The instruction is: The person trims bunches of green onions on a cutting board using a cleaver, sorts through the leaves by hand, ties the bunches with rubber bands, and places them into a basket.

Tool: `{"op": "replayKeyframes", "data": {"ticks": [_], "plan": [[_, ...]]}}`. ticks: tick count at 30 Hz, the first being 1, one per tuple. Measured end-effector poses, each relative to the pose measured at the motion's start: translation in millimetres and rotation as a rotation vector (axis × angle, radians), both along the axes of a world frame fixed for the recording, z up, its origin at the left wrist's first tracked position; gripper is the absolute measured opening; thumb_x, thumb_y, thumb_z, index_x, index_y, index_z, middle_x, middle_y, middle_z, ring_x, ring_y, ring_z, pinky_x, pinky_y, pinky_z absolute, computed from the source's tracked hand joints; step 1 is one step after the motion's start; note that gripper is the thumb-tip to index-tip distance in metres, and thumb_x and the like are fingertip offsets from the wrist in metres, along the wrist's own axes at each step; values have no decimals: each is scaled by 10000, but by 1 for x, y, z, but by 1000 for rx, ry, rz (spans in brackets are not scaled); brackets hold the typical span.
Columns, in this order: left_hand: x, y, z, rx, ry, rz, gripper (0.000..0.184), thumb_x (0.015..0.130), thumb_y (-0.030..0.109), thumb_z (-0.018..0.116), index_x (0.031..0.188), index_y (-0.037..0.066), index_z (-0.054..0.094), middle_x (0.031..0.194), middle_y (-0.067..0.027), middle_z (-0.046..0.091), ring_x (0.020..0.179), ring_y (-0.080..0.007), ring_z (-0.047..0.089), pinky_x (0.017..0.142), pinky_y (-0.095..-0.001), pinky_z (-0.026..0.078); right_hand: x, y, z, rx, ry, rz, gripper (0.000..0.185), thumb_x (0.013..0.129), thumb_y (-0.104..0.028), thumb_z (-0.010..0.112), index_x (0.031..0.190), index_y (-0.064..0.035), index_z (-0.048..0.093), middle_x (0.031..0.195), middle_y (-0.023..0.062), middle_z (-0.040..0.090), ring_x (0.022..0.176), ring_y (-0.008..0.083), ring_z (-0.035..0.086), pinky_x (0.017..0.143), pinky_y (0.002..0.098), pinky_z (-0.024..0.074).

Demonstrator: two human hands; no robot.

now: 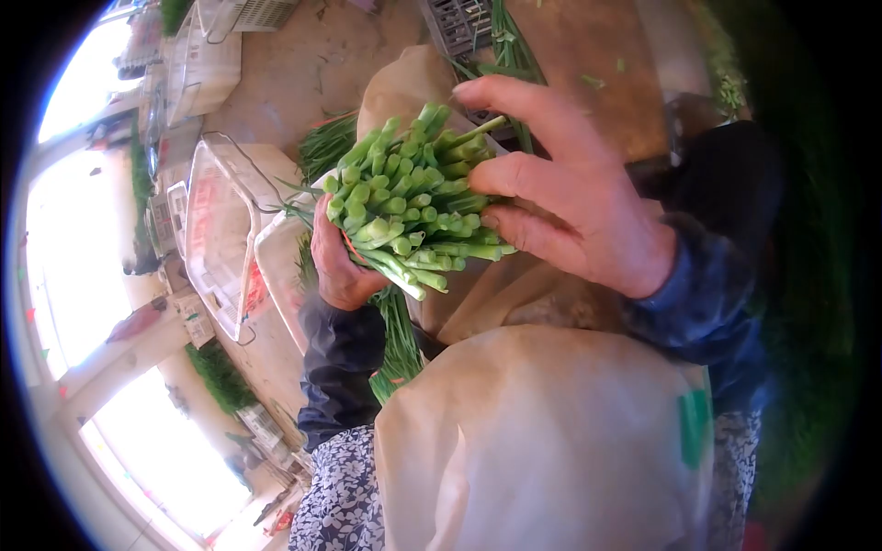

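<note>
Fingers of the right hand are spread well apart and slightly bent, open rather than closed round anything; the uppermost reaches past the top of the bundle, while two lower fingertips rest at the right edge of the cut ends, though whether each one presses on them is hard to tell; the left hand is curled round the other side of the bundle of green stalks, gripping it, with most of its fingers hidden behind the stems; the bundle is held up above the lap, cut ends facing the wearer, and a red band shows beside the left hand; one stem juts out towards the right hand; below lies a beige apron; more green stalks show beneath the left forearm, and a white crate stands to the left.
</note>
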State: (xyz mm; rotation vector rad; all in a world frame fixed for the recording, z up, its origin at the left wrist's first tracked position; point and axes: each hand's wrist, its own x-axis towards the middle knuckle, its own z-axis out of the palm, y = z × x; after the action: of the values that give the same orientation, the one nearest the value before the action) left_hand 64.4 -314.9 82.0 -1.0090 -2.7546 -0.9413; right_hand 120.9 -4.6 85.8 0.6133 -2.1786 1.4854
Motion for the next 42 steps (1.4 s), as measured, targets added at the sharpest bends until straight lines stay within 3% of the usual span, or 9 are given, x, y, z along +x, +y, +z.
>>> {"op": "replayKeyframes", "data": {"ticks": [6,8,14,42], "plan": [[-1,1,0,6,-7,-4,1037,543,382,954,1341,-53,453,1261,-217,577,1114,-374,614,957,-434,481,-3,-6,-5,-188,-81,152,203,803,-57,717,990,-30,644,1407,225,435,1245,375,491,1039,414,394],[-1,1,0,6,-8,-2,1039,542,383,954,1341,-52,453,1260,-216,578,1112,-373,615,956,-433,482,-5,-7,-6,-251,-99,196,200,778,14,687,970,-23,643,1400,216,443,1258,364,486,1047,405,389],[0,1,1,5,-11,4,1044,539,388,955,1341,-50,452,1256,-213,581,1107,-370,617,952,-432,483,5,-13,10,-196,-203,74,265,722,105,591,964,0,615,1401,189,461,1273,346,496,1042,397,396],[3,2,-1,23,-27,26,1065,524,409,960,1343,-40,449,1240,-199,592,1081,-354,625,937,-428,490,1,-14,-7,-232,-223,137,214,736,71,617,929,-18,588,1322,166,518,1185,331,552,959,364,455]]}}
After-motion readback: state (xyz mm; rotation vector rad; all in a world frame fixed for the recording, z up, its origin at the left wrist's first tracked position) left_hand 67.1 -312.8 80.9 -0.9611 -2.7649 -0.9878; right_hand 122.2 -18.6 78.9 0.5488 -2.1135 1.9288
